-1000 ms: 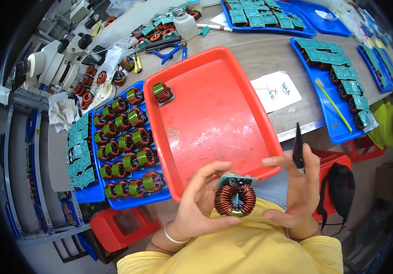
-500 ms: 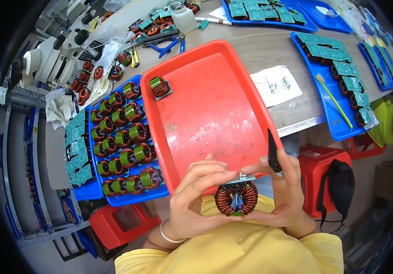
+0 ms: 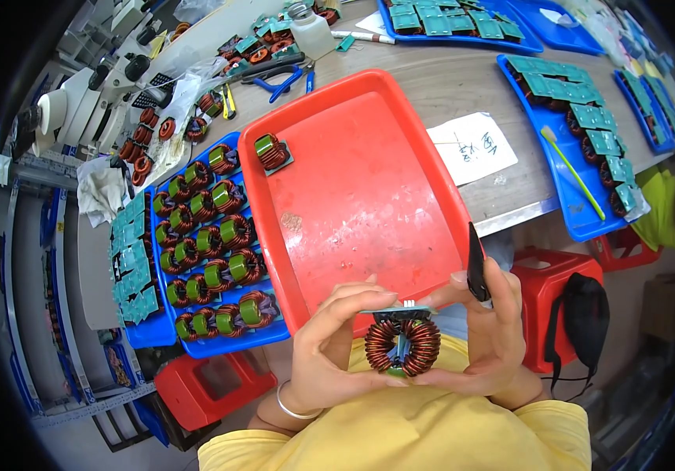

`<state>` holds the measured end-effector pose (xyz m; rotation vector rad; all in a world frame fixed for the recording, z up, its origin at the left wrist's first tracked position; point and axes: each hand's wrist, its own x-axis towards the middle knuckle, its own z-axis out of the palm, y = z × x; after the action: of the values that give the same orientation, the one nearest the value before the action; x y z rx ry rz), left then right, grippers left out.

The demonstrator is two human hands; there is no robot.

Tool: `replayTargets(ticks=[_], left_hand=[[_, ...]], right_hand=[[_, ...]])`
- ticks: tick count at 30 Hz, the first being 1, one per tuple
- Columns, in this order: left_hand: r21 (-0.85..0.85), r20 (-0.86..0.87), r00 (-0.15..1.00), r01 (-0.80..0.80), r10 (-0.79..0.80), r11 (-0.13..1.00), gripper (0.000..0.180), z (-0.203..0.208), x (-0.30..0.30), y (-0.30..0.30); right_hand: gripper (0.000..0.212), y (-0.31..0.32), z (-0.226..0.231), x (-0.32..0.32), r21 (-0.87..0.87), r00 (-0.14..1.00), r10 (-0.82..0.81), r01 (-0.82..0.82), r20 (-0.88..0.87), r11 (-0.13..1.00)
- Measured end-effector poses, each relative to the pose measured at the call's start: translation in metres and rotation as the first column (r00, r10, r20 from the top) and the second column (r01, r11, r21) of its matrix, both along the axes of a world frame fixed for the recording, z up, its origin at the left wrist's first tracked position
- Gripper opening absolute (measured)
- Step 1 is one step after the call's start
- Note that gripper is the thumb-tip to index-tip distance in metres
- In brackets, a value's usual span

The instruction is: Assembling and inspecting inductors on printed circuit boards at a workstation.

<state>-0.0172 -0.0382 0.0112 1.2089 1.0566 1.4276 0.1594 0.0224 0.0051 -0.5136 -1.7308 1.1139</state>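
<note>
My left hand (image 3: 324, 345) and my right hand (image 3: 492, 341) hold a copper-wound toroidal coil (image 3: 424, 345) between them, just beyond my yellow shirt. Its small green circuit board (image 3: 384, 314) faces away from me, with pale pins sticking up from it. Fingers press along the board side while both thumbs support the coil from the near side. A slim black pointed tool (image 3: 476, 263) is also tucked in my right fingers, pointing up; its exact kind is unclear. Beneath and beyond my hands lies a red tray (image 3: 453, 188), with one similar coil (image 3: 270, 149) in its far left corner.
Left of it, a blue tray (image 3: 235, 343) carries rows of green-banded coils. Pliers (image 3: 281, 84) and a bottle (image 3: 311, 33) stand behind. To the right are a paper sheet (image 3: 475, 147), another blue tray (image 3: 545, 169) with a yellow-green brush (image 3: 573, 173), and red stools (image 3: 537, 314).
The coil has turned slightly in my fingers and shifted a little left, so its board and pins show differently. The black tool has tilted a bit. Both hands keep their grip.
</note>
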Motion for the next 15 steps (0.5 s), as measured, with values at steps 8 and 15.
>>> replayTargets(ticks=[8,15], left_hand=[[-0.004,0.116,0.991,0.063,-0.062,0.998,0.074,-0.0036,-0.0019,-0.0004],[-0.022,0.197,0.973,0.123,-0.117,0.992,0.075,-0.0075,-0.0037,-0.0024]], right_hand=[[0.106,-0.0009,0.0069,-0.0023,0.092,0.998,-0.034,0.029,0.052,0.995],[0.095,-0.0030,0.0040,-0.0019,0.101,0.997,-0.076,0.076,-0.005,0.992]])
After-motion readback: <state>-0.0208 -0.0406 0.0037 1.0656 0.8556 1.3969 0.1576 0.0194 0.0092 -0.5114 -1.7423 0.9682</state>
